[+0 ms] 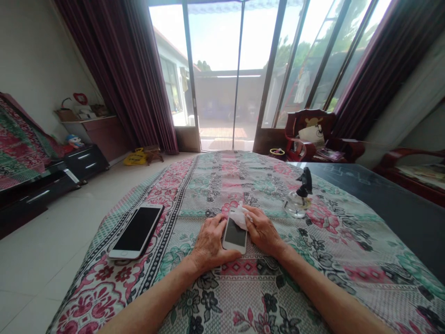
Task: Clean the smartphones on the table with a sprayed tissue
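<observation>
A white smartphone (pixel 235 237) with a dark screen lies face up on the patterned tablecloth (pixel 194 185). Along its left side and lower edge, my left hand (pixel 210 241) grips it between fingers and thumb. My right hand (pixel 262 229) is closed on a crumpled white tissue (pixel 238 217), which rests on the phone's upper right part and covers some of the screen. A larger white smartphone (pixel 139 232) with a black screen lies to the left, out of reach of both hands' fingers. To the right stands a clear spray bottle (pixel 297 202) with a black trigger head.
The table has a rounded far edge. A dark table (pixel 342 181) adjoins it on the right. Beyond are a wooden armchair (pixel 311 134), tall glass doors (pixel 222 93) and purple curtains (pixel 128 69). A black cabinet (pixel 86 160) and a yellow bag (pixel 135 157) stand at the left.
</observation>
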{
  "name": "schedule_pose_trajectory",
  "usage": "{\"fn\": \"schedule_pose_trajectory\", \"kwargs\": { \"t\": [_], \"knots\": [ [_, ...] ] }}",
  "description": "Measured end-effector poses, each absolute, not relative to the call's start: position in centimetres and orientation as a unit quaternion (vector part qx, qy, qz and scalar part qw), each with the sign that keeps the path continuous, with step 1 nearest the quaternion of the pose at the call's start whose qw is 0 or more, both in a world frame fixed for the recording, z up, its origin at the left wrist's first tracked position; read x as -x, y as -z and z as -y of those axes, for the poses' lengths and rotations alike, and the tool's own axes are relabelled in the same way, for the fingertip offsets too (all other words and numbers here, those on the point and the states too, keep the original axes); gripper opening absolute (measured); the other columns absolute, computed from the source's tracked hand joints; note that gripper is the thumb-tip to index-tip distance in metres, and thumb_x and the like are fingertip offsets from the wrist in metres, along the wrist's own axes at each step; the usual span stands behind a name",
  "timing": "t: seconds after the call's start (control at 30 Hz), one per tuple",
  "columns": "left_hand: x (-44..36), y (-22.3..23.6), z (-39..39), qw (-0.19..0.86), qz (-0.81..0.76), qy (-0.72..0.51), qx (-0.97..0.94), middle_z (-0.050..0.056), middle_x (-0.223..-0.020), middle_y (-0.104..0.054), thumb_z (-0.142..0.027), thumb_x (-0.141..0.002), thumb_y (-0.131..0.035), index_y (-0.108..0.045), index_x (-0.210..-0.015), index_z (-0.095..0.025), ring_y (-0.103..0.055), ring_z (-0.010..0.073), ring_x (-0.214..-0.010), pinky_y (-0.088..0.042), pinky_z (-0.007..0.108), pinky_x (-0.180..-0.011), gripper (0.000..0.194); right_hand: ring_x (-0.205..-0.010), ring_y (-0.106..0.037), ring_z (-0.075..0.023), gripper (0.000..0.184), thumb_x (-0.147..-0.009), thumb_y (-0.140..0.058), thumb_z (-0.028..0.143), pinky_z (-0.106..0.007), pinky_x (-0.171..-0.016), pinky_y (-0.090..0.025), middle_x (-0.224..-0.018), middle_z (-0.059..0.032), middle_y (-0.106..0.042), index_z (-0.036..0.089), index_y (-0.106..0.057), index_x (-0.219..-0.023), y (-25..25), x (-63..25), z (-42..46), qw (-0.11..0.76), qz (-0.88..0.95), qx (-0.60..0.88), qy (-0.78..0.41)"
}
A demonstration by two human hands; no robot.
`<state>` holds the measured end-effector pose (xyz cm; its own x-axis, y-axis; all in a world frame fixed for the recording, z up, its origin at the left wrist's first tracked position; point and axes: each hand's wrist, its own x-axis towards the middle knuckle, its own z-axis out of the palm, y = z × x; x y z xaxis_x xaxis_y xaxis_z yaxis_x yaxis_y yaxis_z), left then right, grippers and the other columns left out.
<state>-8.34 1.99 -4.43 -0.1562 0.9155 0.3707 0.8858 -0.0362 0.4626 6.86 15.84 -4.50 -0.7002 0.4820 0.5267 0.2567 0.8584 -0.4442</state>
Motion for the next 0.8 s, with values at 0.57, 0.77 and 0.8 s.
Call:
{"fn": "schedule_pose_trajectory", "kwargs": {
  "t": [0.57,0.77,0.8],
  "knots": [
    [8.3,4.9,-2.3,0.044,-0.702,-0.332,-0.629,0.009,-0.124,-0.057,-0.046,-0.049,-0.082,-0.062,-0.111,-0.020,-0.049,0.0315,-0.112,-0.042,0.047,-0.098,0.070,-0.110,-0.057,-0.0227,0.028,-0.091,-0.045,0.022,-0.046,-0.102,-0.041,-0.116,-0.0055,-0.067,0.024,-0.067,-0.109,3.9,-5.3,-15.7,0.282,0.939,0.124,-0.155],
    [8.4,4.9,-2.3,0.040,-0.702,-0.337,-0.626,0.010,-0.122,-0.057,-0.047,-0.047,-0.082,-0.063,-0.109,-0.019,-0.049,0.0314,-0.111,-0.043,0.046,-0.097,0.071,-0.112,-0.057,-0.0244,0.030,-0.090,-0.045,0.021,-0.047,-0.101,-0.042,-0.118,-0.0101,-0.065,0.019,-0.067,-0.111,4.1,-4.9,-16.4,0.287,0.929,0.191,-0.134],
    [8.4,5.0,-2.3,0.040,-0.703,-0.337,-0.625,0.009,-0.121,-0.058,-0.047,-0.048,-0.083,-0.063,-0.109,-0.019,-0.050,0.0311,-0.110,-0.043,0.046,-0.097,0.070,-0.115,-0.055,-0.0249,0.031,-0.090,-0.045,0.022,-0.048,-0.103,-0.040,-0.120,-0.0106,-0.064,0.018,-0.066,-0.112,4.0,-5.1,-15.9,0.281,0.933,0.185,-0.129]
  ]
}}
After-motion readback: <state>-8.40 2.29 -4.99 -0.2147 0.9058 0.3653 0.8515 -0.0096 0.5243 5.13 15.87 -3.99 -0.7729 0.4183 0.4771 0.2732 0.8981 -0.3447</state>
